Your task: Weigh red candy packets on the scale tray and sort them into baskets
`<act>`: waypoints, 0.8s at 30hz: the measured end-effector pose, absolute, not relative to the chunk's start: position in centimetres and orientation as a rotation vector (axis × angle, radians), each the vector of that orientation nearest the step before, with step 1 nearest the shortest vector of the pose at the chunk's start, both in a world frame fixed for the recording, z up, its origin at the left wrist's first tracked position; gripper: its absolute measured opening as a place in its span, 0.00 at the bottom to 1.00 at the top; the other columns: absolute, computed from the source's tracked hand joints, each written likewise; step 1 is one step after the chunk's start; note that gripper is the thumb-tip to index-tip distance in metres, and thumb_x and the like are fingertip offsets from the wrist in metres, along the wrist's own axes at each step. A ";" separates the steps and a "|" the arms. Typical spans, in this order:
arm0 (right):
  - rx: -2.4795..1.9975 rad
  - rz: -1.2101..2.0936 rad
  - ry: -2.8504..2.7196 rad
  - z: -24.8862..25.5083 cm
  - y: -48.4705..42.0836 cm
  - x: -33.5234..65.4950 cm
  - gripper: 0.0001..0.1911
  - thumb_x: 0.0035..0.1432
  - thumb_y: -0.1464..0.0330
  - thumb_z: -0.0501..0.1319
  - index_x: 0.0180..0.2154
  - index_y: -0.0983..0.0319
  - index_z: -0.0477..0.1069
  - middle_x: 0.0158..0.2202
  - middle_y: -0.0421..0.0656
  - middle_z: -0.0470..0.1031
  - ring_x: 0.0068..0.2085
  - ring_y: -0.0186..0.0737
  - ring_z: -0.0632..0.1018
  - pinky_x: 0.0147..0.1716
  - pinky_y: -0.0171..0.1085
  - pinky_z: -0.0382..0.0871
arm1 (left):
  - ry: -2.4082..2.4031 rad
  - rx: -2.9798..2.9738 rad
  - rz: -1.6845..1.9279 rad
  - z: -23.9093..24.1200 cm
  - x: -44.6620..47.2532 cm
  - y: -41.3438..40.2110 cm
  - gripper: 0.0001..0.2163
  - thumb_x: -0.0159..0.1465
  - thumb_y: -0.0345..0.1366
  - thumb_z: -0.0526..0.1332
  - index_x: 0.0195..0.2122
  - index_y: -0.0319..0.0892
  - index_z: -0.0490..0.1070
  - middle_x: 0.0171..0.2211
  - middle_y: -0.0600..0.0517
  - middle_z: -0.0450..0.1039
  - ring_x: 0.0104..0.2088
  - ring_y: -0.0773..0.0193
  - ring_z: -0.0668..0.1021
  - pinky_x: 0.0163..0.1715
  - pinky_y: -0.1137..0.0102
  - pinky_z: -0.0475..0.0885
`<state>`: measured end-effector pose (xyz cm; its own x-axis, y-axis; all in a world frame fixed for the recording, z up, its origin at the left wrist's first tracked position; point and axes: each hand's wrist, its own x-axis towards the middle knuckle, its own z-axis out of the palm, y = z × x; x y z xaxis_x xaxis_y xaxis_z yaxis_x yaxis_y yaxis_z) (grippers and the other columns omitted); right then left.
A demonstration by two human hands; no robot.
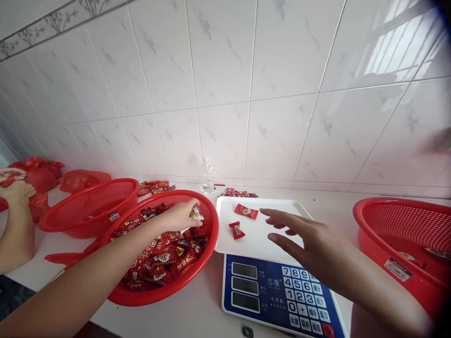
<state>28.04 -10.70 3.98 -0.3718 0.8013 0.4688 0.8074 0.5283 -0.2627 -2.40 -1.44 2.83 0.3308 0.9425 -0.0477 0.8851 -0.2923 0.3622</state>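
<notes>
My left hand (181,217) reaches over the right side of a red plastic basket (165,300) heaped with red-wrapped candies (165,258). Its fingers are closed on a small white-and-gold wrapped candy (196,214). Held over the white tray (264,244) of a blue digital scale (275,295), my right hand (303,232) is open, fingers stretched leftward, with nothing in it. On that tray lie two red candies, one flat near the fingertips (246,211) and one twisted-wrapped (237,230) closer to the basket.
Another red basket (52,223) and red plastic bags (40,176) stand at the left, near another person's arm (17,225). A clear bottle (207,176) and loose candies (155,187) sit along the tiled wall. A red basket (373,234) holding some candies is at the right.
</notes>
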 end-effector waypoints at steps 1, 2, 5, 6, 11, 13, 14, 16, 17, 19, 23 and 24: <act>-1.305 -0.008 -2.219 4.0 -10.7 28.0 0.20 0.63 0.58 0.50 0.56 0.49 0.61 0.43 0.40 0.78 0.38 0.41 0.80 0.32 0.39 0.76 | 1.603 2.268 0.370 3.2 -1.8 -1.3 0.22 0.55 0.44 0.61 0.49 0.44 0.62 0.37 0.50 0.73 0.37 0.57 0.75 0.35 0.68 0.68; -1.309 -0.002 -2.215 4.0 -10.7 28.0 0.21 0.63 0.58 0.50 0.56 0.50 0.61 0.43 0.41 0.78 0.38 0.41 0.80 0.32 0.39 0.76 | 1.567 2.258 0.454 3.4 -1.1 -1.3 0.22 0.56 0.45 0.60 0.49 0.43 0.62 0.37 0.51 0.73 0.36 0.57 0.75 0.34 0.69 0.67; -1.318 0.013 -2.198 4.0 -10.8 28.0 0.21 0.63 0.58 0.49 0.56 0.51 0.61 0.43 0.42 0.77 0.38 0.41 0.79 0.33 0.40 0.76 | 1.440 2.261 0.494 3.4 1.7 -1.6 0.22 0.59 0.45 0.57 0.53 0.43 0.59 0.36 0.51 0.73 0.34 0.59 0.75 0.33 0.68 0.68; -1.318 0.017 -2.197 4.1 -10.8 28.0 0.21 0.63 0.57 0.49 0.56 0.51 0.62 0.43 0.43 0.78 0.38 0.41 0.79 0.33 0.40 0.76 | 1.384 2.282 0.464 3.2 2.7 -1.7 0.23 0.60 0.44 0.56 0.55 0.44 0.58 0.39 0.49 0.73 0.36 0.59 0.75 0.35 0.67 0.68; -1.310 0.037 -2.209 4.1 -10.8 28.3 0.21 0.62 0.58 0.51 0.56 0.52 0.62 0.43 0.44 0.78 0.38 0.43 0.79 0.32 0.41 0.76 | 1.192 2.461 0.091 1.8 7.5 -1.4 0.37 0.57 0.51 0.59 0.64 0.45 0.47 0.66 0.40 0.40 0.64 0.43 0.47 0.58 0.51 0.49; -1.302 0.039 -2.201 4.2 -10.8 28.4 0.21 0.62 0.59 0.51 0.56 0.52 0.62 0.43 0.44 0.77 0.38 0.43 0.79 0.32 0.41 0.76 | 1.177 2.465 -0.077 1.1 8.9 -0.8 0.43 0.55 0.56 0.59 0.65 0.45 0.41 0.67 0.41 0.29 0.64 0.42 0.36 0.58 0.47 0.40; -1.300 0.039 -2.195 4.2 -10.9 28.4 0.21 0.62 0.60 0.51 0.56 0.52 0.62 0.43 0.44 0.77 0.38 0.43 0.79 0.32 0.40 0.76 | 1.157 2.458 -0.129 0.7 9.5 -0.4 0.44 0.54 0.58 0.58 0.66 0.45 0.39 0.66 0.41 0.26 0.64 0.43 0.34 0.58 0.45 0.38; -1.303 0.037 -2.183 4.4 -11.0 28.3 0.20 0.62 0.61 0.52 0.56 0.52 0.62 0.43 0.44 0.78 0.38 0.42 0.79 0.31 0.40 0.76 | 1.109 2.452 -0.179 0.1 10.3 0.3 0.47 0.52 0.62 0.56 0.66 0.46 0.37 0.66 0.42 0.24 0.64 0.43 0.32 0.57 0.42 0.35; -1.310 0.037 -2.178 4.4 -11.1 28.3 0.20 0.62 0.61 0.52 0.55 0.52 0.62 0.43 0.43 0.78 0.38 0.42 0.79 0.31 0.39 0.76 | 1.083 2.460 -0.181 0.0 10.6 0.6 0.47 0.51 0.63 0.56 0.66 0.47 0.37 0.66 0.42 0.24 0.64 0.43 0.31 0.56 0.41 0.35; -1.326 0.040 -2.171 4.6 -11.2 28.3 0.19 0.62 0.60 0.51 0.55 0.52 0.63 0.43 0.43 0.78 0.37 0.41 0.79 0.31 0.39 0.75 | 1.025 2.474 -0.145 -0.1 10.9 1.2 0.46 0.51 0.63 0.56 0.65 0.47 0.40 0.67 0.43 0.28 0.64 0.44 0.33 0.56 0.40 0.35; -1.324 0.056 -2.168 4.8 -11.3 28.5 0.20 0.62 0.58 0.51 0.55 0.51 0.62 0.43 0.42 0.78 0.37 0.41 0.79 0.30 0.38 0.75 | 0.978 2.374 0.197 1.2 9.8 1.8 0.34 0.59 0.56 0.52 0.62 0.43 0.50 0.64 0.42 0.48 0.63 0.47 0.52 0.58 0.52 0.51; -1.322 0.055 -2.169 4.7 -11.2 28.6 0.21 0.62 0.57 0.51 0.56 0.50 0.62 0.43 0.42 0.78 0.37 0.41 0.79 0.30 0.38 0.75 | 1.012 2.330 0.324 1.7 9.0 1.9 0.30 0.62 0.54 0.51 0.60 0.42 0.54 0.62 0.42 0.54 0.61 0.50 0.59 0.56 0.57 0.56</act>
<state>28.59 -11.25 4.74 -0.3310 0.8227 0.4621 0.7982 0.5053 -0.3280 9.02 1.94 1.67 0.6839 0.7295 -0.0056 0.5906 -0.5492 0.5913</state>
